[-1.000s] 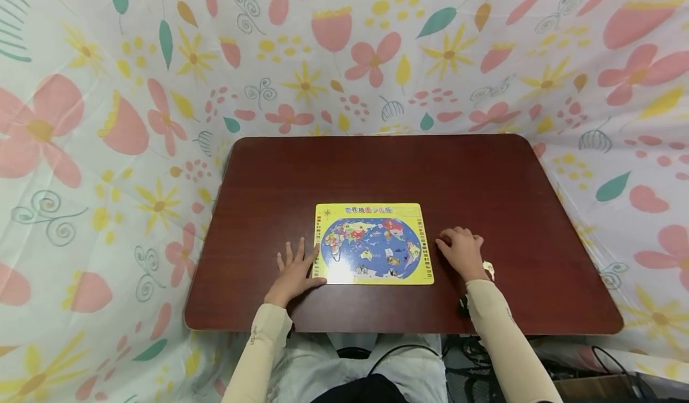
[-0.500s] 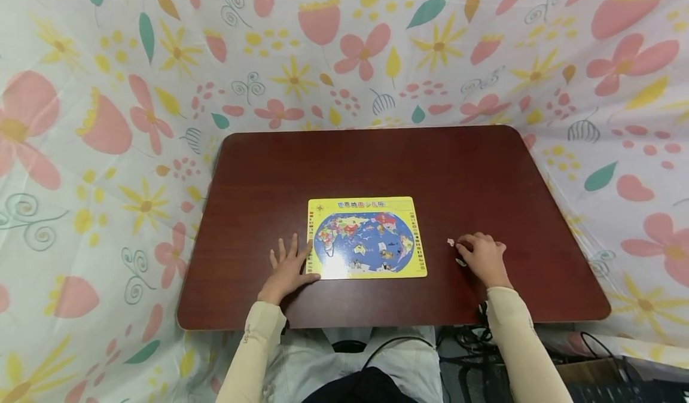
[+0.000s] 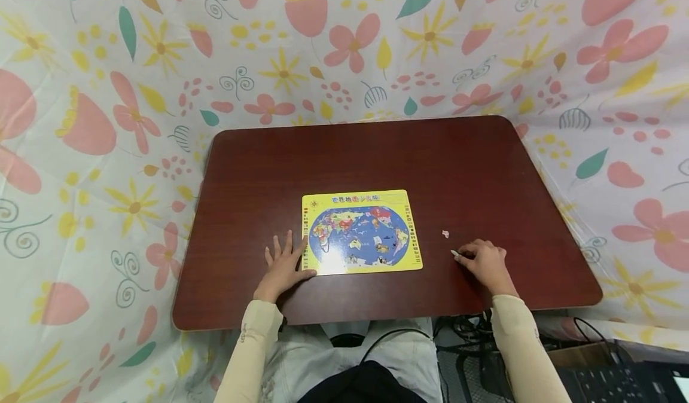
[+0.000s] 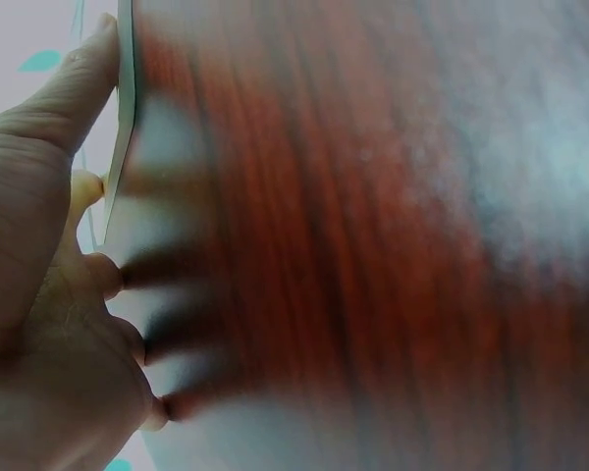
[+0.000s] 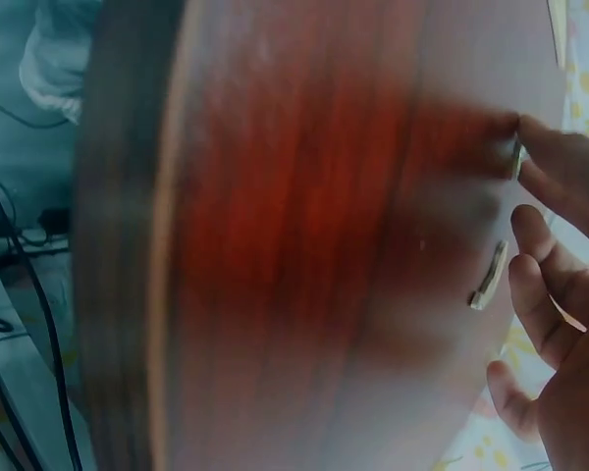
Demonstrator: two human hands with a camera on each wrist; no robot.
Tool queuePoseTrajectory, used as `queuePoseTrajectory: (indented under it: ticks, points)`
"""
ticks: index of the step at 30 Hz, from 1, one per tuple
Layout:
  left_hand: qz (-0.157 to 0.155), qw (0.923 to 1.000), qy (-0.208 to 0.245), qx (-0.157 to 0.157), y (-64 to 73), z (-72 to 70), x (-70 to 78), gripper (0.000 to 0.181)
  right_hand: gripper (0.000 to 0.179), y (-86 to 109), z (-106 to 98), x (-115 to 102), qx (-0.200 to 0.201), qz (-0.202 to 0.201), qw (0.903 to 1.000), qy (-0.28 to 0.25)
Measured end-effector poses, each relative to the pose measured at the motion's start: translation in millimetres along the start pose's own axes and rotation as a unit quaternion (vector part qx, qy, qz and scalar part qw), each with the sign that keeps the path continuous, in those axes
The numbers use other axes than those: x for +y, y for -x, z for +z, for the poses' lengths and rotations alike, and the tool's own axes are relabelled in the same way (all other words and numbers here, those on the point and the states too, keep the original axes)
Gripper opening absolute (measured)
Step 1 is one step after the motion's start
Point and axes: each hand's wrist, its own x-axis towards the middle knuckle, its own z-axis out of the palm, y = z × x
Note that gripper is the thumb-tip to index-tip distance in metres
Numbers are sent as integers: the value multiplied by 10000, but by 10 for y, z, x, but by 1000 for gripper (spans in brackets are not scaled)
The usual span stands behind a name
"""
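Observation:
A yellow-bordered world map puzzle board (image 3: 362, 270) with a blue oval lies flat on the table. My left hand (image 3: 282, 268) rests with spread fingers at its left edge, the thumb along the lower left corner; in the left wrist view the board's thin edge (image 4: 126, 88) stands by the thumb. Right of the board, my right hand (image 3: 485, 264) pinches a small whitish puzzle piece (image 3: 455, 253) between thumb and forefinger. Beyond it lies a small pinkish piece (image 3: 445, 234). The right wrist view shows another thin piece (image 5: 489, 276) under the fingers, hidden from the head view.
The brown wooden table (image 3: 344, 158) has rounded corners and stands against a flowered cloth (image 3: 258, 44). Black cables (image 3: 464, 330) and a dark keyboard-like object (image 3: 603, 385) are below its front right edge. The person's lap is at the front.
My right hand has moved right, away from the board, uncovering the small pieces, and now pinches one. The left hand stays at the board's edge. The head view has shifted slightly.

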Motion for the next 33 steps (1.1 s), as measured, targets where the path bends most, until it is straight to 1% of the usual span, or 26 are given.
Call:
queuePoseTrajectory:
  ticks: [2,5,8,13,17,20,24,28,33]
  points:
    - [-5,10000,-11,26,6,2,-8,90,12,10,26,-6,120,-69,9999,-37]
    - [-49,10000,-62,-33,10,1,-6,90,8,12,43,-15,228,-114,9996,-76]
    - [-104,9999,-63,-82,11,-8,6,90,6,6,50,-18,228,-89,9996,-101]
    - [-116,9999,-86,-27,4,-22,19,91,5,-10,54,-13,222,-91,9997,-12]
    - [-115,9998,-122,-64,5,-24,21,91,8,-25,35,-18,309,-60,9995,18]
    - [-136,9998,-77,-109,13,-27,25,92,15,-21,22,-23,221,107,9997,21]
    - [-81,10000,-32,-42,4,-35,26,91,25,16,24,-12,140,368,9992,84]
    - [-63,10000,-29,-40,-3,-39,21,91,23,61,51,2,345,382,9986,99]
    - [-103,9999,31,-131,1,-34,24,92,11,72,108,11,665,222,9975,-9]
